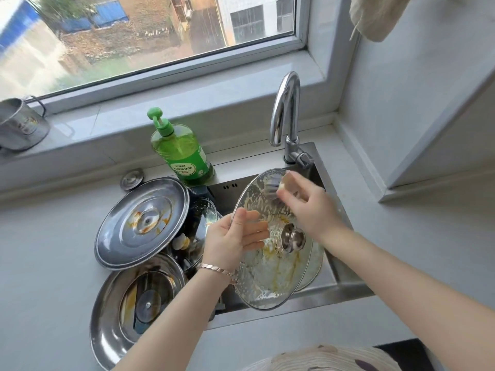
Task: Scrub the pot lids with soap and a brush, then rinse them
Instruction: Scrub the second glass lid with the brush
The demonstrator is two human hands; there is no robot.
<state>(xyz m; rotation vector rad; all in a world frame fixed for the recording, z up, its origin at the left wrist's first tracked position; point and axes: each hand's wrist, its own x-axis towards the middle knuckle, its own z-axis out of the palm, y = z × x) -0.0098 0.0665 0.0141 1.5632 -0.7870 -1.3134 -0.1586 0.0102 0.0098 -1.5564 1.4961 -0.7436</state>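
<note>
A glass pot lid (270, 277) with a steel knob, smeared with foam and yellow residue, is tilted over the sink (345, 287). My left hand (227, 239) grips its left rim, thumb in front, fingers behind the glass. My right hand (308, 207) holds a round brush (270, 187) and presses it against the lid's upper part. Two stained steel lids lie at the sink's left: one (142, 223) propped on the dishes, one (134, 309) lower on the counter. Another glass lid (313, 269) lies behind the held one.
A green soap pump bottle (182, 153) stands behind the sink, and a chrome faucet (286, 116) rises at the back right. A small round steel cap (131, 179) lies on the counter. A metal mug (18, 124) sits on the window sill. More dishes fill the sink's left part.
</note>
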